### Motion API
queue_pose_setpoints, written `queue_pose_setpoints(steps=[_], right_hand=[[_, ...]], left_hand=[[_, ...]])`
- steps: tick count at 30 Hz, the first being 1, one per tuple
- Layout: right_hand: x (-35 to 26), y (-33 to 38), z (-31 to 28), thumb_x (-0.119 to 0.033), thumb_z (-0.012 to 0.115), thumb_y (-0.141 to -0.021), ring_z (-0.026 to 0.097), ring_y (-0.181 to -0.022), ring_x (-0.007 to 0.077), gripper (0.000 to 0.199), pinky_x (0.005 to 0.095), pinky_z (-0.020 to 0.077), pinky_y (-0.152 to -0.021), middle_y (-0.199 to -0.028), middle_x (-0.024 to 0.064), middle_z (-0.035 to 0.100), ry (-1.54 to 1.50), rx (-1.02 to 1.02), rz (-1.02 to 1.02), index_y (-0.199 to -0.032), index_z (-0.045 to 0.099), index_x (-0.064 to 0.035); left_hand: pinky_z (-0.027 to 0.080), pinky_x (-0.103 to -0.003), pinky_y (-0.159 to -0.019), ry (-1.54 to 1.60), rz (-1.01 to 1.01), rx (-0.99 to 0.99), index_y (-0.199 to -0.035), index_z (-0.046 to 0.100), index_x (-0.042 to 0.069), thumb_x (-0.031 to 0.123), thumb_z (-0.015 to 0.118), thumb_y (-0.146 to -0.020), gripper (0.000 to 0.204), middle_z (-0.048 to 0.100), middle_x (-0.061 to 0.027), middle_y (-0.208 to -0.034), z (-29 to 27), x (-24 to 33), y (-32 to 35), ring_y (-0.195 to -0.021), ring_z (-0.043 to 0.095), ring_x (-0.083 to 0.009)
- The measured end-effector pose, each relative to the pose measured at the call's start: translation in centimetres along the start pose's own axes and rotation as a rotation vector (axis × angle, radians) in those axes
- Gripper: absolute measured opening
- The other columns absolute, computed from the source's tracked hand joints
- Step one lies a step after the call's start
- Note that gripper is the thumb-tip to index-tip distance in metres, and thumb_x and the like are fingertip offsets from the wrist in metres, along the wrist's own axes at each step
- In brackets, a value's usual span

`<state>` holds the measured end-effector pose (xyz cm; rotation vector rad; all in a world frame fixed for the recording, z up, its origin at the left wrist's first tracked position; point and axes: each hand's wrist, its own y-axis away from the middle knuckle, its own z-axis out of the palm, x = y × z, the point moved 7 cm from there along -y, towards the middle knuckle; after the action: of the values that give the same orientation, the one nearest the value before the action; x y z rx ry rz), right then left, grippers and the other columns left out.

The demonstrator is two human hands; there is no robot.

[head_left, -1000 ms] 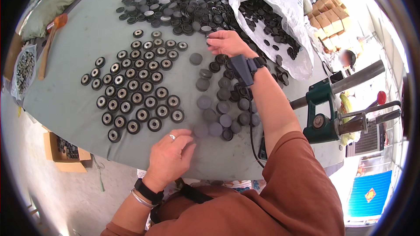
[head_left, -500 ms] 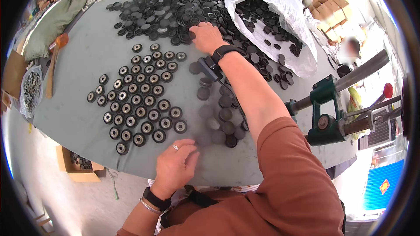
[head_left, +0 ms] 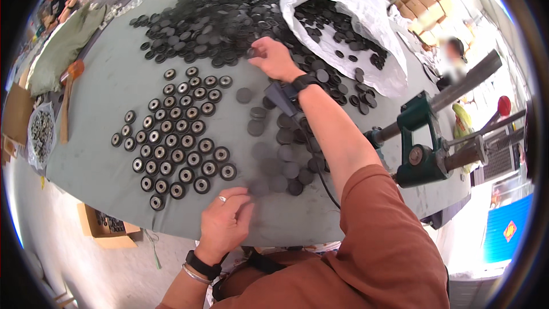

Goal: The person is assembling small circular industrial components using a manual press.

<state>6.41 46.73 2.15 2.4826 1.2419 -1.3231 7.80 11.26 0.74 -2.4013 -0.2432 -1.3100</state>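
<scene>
Right hand (head_left: 273,57) stretched far to the loose disc heap (head_left: 200,17), fingers pinching a black disc (head_left: 250,52), left hand (head_left: 226,220) resting flat, fingers together, on the counter (head_left: 103,97) edge, well short of that heap

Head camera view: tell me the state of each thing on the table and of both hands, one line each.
White bag: lying on its side, mouth open, black discs spilling out.
Loose disc pile: heaped, unsorted.
Ringed discs: laid flat in rows.
Plain dark discs: flat, loosely grouped.
Right hand: reaching into the pile, fingers curled.
Left hand: resting on the table edge, holding nothing visible.
Green press: upright at the table edge.
</scene>
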Motion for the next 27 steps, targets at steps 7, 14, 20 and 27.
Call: queue_pose_setpoints(steps=[7,14,20,27], right_hand=[[-3.9,3.3,-1.5,-0.021,0.067,-0.075,0.059,-0.099,0.029,0.032,0.0453,0.0458,-0.082,-0.1,0.0108,0.063,0.436,0.287,-0.04,-0.104,0.062,-0.0088],[1.3,9.1,-11.5,-0.021,0.066,-0.076,0.063,-0.095,0.0301,0.023,0.0371,0.0524,-0.08,-0.101,0.0186,0.065,0.76,0.348,0.455,-0.09,0.069,-0.0032],[5.3,8.3,-10.7,-0.031,0.071,-0.076,0.064,-0.092,0.0285,0.041,0.0352,0.0505,-0.082,-0.096,0.0184,0.067,0.786,0.069,0.414,-0.101,0.067,0.0016],[3.5,9.6,-8.0,-0.021,0.064,-0.089,0.057,-0.075,0.0142,0.028,0.0278,0.0486,-0.061,-0.088,0.0099,0.06,-1.002,0.041,0.479,-0.099,0.055,0.0028]], left_hand=[[0.045,-0.019,-0.052,0.086,-0.034,0.021,-0.087,0.063,0.0,-0.005,0.066,-0.076,0.013,0.062,-0.0083,-0.101,0.0,-0.4,0.5,-0.059,0.053,-0.0064],[0.046,-0.019,-0.053,0.089,-0.012,0.021,-0.088,0.063,-0.001,-0.004,0.065,-0.076,0.012,0.062,-0.009,-0.102,0.3,0.0,0.2,-0.059,0.054,-0.0068],[0.05,-0.022,-0.053,0.07,0.001,0.011,-0.088,0.063,-0.001,-0.001,0.068,-0.076,0.013,0.063,-0.0103,-0.101,0.0,0.3,0.0,-0.059,0.059,-0.0104],[0.046,-0.019,-0.052,0.056,-0.008,0.012,-0.087,0.062,-0.001,-0.004,0.066,-0.076,0.012,0.062,-0.0088,-0.101,-0.1,-0.1,0.2,-0.058,0.053,-0.0059]])
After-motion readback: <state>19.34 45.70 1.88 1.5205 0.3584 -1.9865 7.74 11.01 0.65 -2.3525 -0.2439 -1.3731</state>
